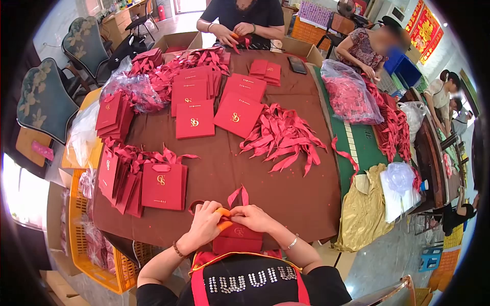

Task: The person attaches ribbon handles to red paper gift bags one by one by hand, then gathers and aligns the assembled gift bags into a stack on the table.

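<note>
1. Finger state: I read the left hand and the right hand at the lower centre of the frame, fingertips brought close to each other. The left has orange finger covers. I cannot tell whether either set is clamped, since the contact points are hidden.
2. Workpiece position: the red bag in hand lies directly below the fingertips, its upper part partly covered by them, its lower part close to the wearer's body.
3. Workpiece status: a red ribbon stands up in a loop just above the fingertips. I judge this bag part-finished, with the ribbon not yet settled.
4. Output, judged done: at left of centre, upright bags carry ribbon along their tops. A further group of bags stands at the upper left.
5. Stock, judged left: above centre, flat bags lie face up with no ribbon visible on the front ones. Right of centre, a heap of loose ribbons rests on the brown tablecloth. I cannot count either supply.
6. Perimeter: at the top centre, a co-worker handles red material across the table.
</note>
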A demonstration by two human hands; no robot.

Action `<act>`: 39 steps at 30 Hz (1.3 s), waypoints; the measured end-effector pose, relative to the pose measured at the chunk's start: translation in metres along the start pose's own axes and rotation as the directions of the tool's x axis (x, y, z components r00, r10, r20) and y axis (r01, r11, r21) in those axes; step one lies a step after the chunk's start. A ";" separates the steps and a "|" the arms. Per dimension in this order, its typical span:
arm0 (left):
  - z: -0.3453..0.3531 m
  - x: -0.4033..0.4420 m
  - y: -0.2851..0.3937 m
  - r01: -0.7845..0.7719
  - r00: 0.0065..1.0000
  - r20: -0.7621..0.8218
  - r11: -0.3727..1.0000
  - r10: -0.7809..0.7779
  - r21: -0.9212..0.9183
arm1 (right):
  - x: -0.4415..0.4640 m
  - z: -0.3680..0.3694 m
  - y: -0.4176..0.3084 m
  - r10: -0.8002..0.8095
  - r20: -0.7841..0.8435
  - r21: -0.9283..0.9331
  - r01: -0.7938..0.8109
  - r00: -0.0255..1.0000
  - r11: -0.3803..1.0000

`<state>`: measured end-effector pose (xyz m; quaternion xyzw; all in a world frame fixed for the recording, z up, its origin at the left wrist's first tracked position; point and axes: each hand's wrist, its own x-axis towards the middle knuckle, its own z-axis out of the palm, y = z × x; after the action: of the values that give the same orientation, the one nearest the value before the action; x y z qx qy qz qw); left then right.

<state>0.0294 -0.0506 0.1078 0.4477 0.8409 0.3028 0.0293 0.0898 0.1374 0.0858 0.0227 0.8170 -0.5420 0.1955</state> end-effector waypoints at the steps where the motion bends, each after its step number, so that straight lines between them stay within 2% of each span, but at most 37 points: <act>1: 0.000 -0.001 0.000 -0.013 1.000 0.001 1.000 0.013 0.011 | 0.000 0.000 0.001 0.001 -0.004 -0.007 -0.001 1.000 1.000; 3: 0.000 -0.003 -0.002 -0.028 1.000 0.004 0.999 0.028 0.020 | 0.000 0.000 0.001 -0.006 -0.006 -0.011 0.005 1.000 1.000; 5: 0.003 -0.006 -0.003 -0.089 0.996 0.019 0.989 0.088 0.120 | 0.000 0.000 0.001 -0.011 -0.003 -0.014 0.011 1.000 1.000; 6: 0.004 -0.007 -0.003 -0.088 0.996 0.021 0.989 0.086 0.117 | -0.001 0.000 -0.001 -0.004 0.000 -0.015 0.004 1.000 1.000; 8: 0.007 -0.007 -0.001 -0.097 0.995 0.035 0.969 0.091 0.226 | -0.001 0.000 -0.004 0.002 0.002 -0.018 -0.002 1.000 1.000; 12: 0.006 -0.005 0.001 -0.082 0.997 0.028 0.979 0.078 0.188 | -0.003 0.000 -0.007 -0.023 -0.001 -0.053 0.023 1.000 0.998; 14: 0.003 -0.001 0.001 0.007 0.999 -0.036 0.999 -0.005 0.053 | -0.003 0.001 -0.007 -0.038 -0.001 -0.049 0.038 0.999 0.998; 15: 0.001 0.000 0.000 0.006 0.999 -0.037 0.999 -0.004 0.054 | -0.004 0.002 -0.009 -0.054 -0.015 -0.082 0.053 0.998 0.995; 17: -0.003 0.001 -0.004 0.007 0.996 0.089 0.998 -0.013 0.061 | -0.004 0.002 -0.012 -0.067 -0.030 -0.114 0.064 0.997 0.991; 18: -0.005 0.002 -0.004 0.002 0.995 0.095 0.999 -0.006 0.050 | -0.005 0.002 -0.014 -0.056 -0.017 -0.087 0.055 0.998 0.995; 20: -0.010 0.006 -0.007 0.092 0.971 0.230 0.993 -0.072 -0.078 | -0.010 -0.001 -0.009 -0.040 -0.013 -0.060 0.039 0.999 0.997; 21: -0.007 0.005 -0.013 0.095 0.971 0.229 0.993 -0.076 -0.073 | -0.009 0.001 -0.007 -0.044 -0.013 -0.049 0.044 0.999 0.998; 23: -0.002 0.002 -0.027 0.186 0.967 0.236 0.899 -0.096 -0.397 | -0.006 0.005 -0.007 -0.067 0.006 -0.031 0.067 0.998 0.997; 25: -0.020 0.011 -0.020 0.147 0.974 0.219 0.908 -0.063 -0.393 | -0.011 0.002 -0.017 -0.053 0.007 -0.052 0.053 0.999 0.997; 26: -0.029 0.017 -0.015 0.289 0.932 0.337 0.841 -0.138 -0.457 | -0.013 0.002 -0.020 -0.054 0.011 -0.057 0.055 0.998 0.997; 27: -0.032 0.020 -0.012 0.428 0.870 0.455 0.753 -0.191 -0.501 | -0.015 0.003 -0.024 -0.083 -0.012 -0.101 0.082 0.996 0.992; 29: -0.017 0.016 -0.028 0.360 0.911 0.380 0.760 -0.160 -0.542 | -0.014 0.005 -0.027 -0.115 -0.032 -0.158 0.108 0.993 0.982; 31: -0.021 0.020 -0.030 0.415 0.843 0.514 0.802 -0.160 -0.430 | -0.014 0.014 -0.027 -0.158 -0.082 -0.261 0.132 0.984 0.956; 32: -0.023 0.023 -0.032 0.415 0.846 0.507 0.799 -0.163 -0.435 | -0.013 0.019 -0.022 -0.240 -0.139 -0.273 0.196 0.961 0.942; 33: -0.025 0.027 -0.035 0.420 0.818 0.550 0.827 -0.167 -0.373 | -0.013 0.021 -0.022 -0.243 -0.130 -0.280 0.200 0.961 0.939; 35: -0.026 0.027 -0.036 0.427 0.790 0.586 0.849 -0.182 -0.311 | -0.013 0.023 -0.024 -0.406 -0.171 -0.442 0.298 0.898 0.846; 37: -0.026 0.030 -0.036 0.383 0.827 0.553 0.822 -0.102 -0.422 | -0.012 0.028 -0.023 -0.459 -0.183 -0.495 0.322 0.869 0.807; 38: -0.023 0.030 -0.039 0.477 0.790 0.604 0.729 -0.109 -0.492 | -0.010 0.029 -0.022 -0.511 -0.205 -0.548 0.334 0.835 0.767; 39: -0.019 0.028 -0.041 0.470 0.804 0.590 0.693 -0.080 -0.546 | -0.007 0.034 -0.017 -0.535 -0.222 -0.561 0.342 0.815 0.754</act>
<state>-0.0240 -0.0553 0.1073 0.3338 0.6925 0.4419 0.4622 0.1025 0.1015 0.0916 -0.1228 0.9309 -0.3299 -0.0977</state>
